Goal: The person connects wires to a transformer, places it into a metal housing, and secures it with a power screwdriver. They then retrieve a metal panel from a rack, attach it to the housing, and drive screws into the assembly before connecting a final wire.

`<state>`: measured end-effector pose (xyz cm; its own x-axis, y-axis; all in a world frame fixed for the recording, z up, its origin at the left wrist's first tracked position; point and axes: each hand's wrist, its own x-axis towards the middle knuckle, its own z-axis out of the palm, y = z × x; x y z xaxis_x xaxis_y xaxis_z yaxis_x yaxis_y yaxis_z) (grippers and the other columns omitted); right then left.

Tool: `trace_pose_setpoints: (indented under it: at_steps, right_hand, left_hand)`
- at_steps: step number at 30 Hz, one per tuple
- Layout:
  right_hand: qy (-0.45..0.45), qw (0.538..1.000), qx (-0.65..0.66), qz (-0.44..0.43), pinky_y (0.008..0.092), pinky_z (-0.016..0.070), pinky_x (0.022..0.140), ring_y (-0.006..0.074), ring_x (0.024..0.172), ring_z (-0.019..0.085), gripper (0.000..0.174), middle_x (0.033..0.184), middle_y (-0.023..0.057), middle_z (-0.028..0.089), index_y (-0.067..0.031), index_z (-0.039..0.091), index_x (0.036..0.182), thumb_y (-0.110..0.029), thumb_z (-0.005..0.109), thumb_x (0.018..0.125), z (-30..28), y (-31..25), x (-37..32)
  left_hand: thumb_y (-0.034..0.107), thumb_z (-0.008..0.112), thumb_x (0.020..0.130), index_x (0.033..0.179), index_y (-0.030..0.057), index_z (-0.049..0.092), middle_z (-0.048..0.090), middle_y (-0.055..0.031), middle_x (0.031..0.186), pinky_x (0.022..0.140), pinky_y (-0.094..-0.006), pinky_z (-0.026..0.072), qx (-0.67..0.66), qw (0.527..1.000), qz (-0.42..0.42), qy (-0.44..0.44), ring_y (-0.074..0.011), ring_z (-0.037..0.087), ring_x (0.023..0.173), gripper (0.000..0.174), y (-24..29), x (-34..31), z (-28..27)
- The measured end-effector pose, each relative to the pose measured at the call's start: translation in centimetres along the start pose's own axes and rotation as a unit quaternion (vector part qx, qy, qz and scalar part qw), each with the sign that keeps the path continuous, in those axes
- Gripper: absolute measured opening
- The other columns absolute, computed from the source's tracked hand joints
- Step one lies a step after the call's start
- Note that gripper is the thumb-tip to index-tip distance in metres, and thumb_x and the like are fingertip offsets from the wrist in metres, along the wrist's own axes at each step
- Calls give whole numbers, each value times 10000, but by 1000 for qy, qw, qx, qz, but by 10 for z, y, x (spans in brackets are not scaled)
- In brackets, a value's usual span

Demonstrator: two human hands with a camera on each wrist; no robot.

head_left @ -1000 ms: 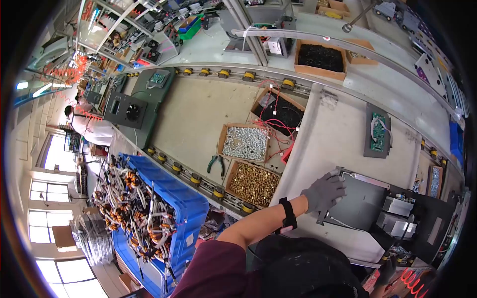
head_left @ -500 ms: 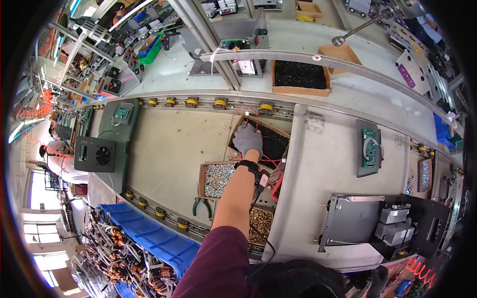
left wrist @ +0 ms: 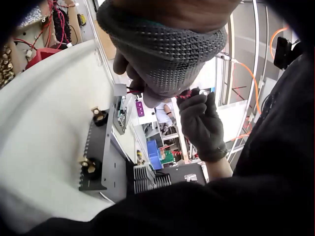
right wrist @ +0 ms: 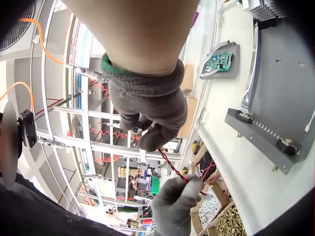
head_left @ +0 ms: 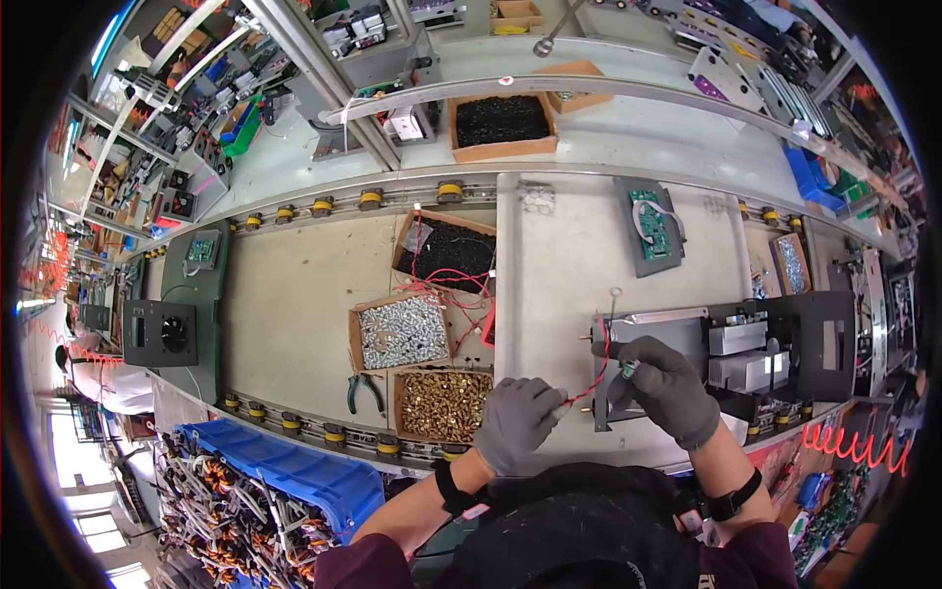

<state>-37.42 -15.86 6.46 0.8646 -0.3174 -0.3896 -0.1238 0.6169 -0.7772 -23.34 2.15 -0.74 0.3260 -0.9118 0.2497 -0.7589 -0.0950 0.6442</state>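
Observation:
My left hand (head_left: pixel 551 402), in a grey glove, pinches one end of a red and black twisted wire (head_left: pixel 592 378) above the white tray's (head_left: pixel 549 275) front edge. My right hand (head_left: pixel 630 373) pinches the wire's other end, where a small connector shows, just over the grey metal chassis (head_left: pixel 655 327). The wire stretches taut between the two hands (right wrist: pixel 172 167). In the left wrist view the left hand (left wrist: pixel 142 91) is near the right hand (left wrist: pixel 199 120), above the chassis edge with brass standoffs (left wrist: pixel 91 164). The right hand (right wrist: pixel 150 140) and left hand (right wrist: pixel 178 196) both show in the right wrist view.
Left of the tray stand a box of silver screws (head_left: pixel 402 332), a box of brass parts (head_left: pixel 442 404) and a box of red wires (head_left: pixel 446 250), with green pliers (head_left: pixel 365 391) beside them. A circuit board (head_left: pixel 653 234) lies further back. A blue bin of coils (head_left: pixel 265 481) stands lower left.
The left hand left the chassis, reached into the box of wires, and came back holding a red and black wire. The right hand has come in and taken its other end.

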Motion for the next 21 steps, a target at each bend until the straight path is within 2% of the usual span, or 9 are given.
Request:
trace_pose_setpoints:
  at_steps: [2,4,5,6,8,9,16,20,21]
  right_hand:
    - [-14,999,-47,-14,283,516,681,146,816,624,267,1100,128,597,-9,554,1034,-183,641,851,-5,6,-10]
    - [-30,995,-93,-25,279,514,694,137,828,617,247,1026,98,616,-10,557,1035,-146,641,847,-5,11,-22]
    - [-28,993,-114,-25,273,508,703,128,818,609,227,969,78,614,-9,559,1032,-104,638,841,0,13,-29]
    - [-26,990,-134,-25,267,502,713,120,809,601,214,913,59,612,-8,560,1029,-61,635,835,3,16,-36]
    - [-25,992,-125,-28,257,493,714,114,804,593,216,923,57,613,-4,560,1028,-9,628,823,1,28,-44]
    - [-13,991,-132,-32,253,490,713,109,807,591,214,923,55,614,-4,561,1027,-16,628,824,0,33,-47]
    - [138,966,-191,-105,219,448,648,70,756,548,201,876,21,606,-20,572,1002,-3,609,805,-55,56,-78]
    - [213,958,-168,-93,217,422,599,71,663,498,200,765,4,552,-42,569,977,-83,634,792,-78,66,-108]
    - [218,957,-166,-90,217,422,599,71,663,498,200,765,4,552,-42,569,977,-83,634,792,-82,69,-113]
  left_hand:
    - [247,721,765,939,68,655,564,-80,748,591,-358,444,4,999,5,-45,-261,576,653,257,11,-7,-2]
    - [268,700,797,1061,62,635,601,-105,879,669,-349,487,-89,991,-78,-56,-269,615,731,341,20,-4,-9]
    - [278,654,858,1188,34,570,619,-106,1036,793,-324,492,-182,969,-161,-47,-221,631,849,419,21,-5,-5]
    - [278,654,858,1188,34,570,619,-106,1036,793,-324,492,-178,970,-160,-51,-221,631,849,419,28,0,-3]
    - [267,607,905,1233,3,521,610,-93,1110,853,-296,470,-429,887,-171,4,-164,598,933,429,43,12,-1]
    - [243,566,934,1240,-26,503,602,-78,1108,874,-279,452,-438,873,-204,-65,-132,562,961,412,46,15,2]
    - [182,570,927,1124,-9,593,621,-75,1039,826,-255,464,-261,927,-267,27,-112,575,956,275,-13,-15,30]
    - [115,617,828,1076,64,627,634,-70,969,764,-294,491,-147,951,-270,-33,-194,621,886,253,-9,-46,27]
    - [128,629,816,1030,73,647,632,-68,956,794,-318,486,-93,974,-188,-81,-216,619,898,221,1,-48,32]
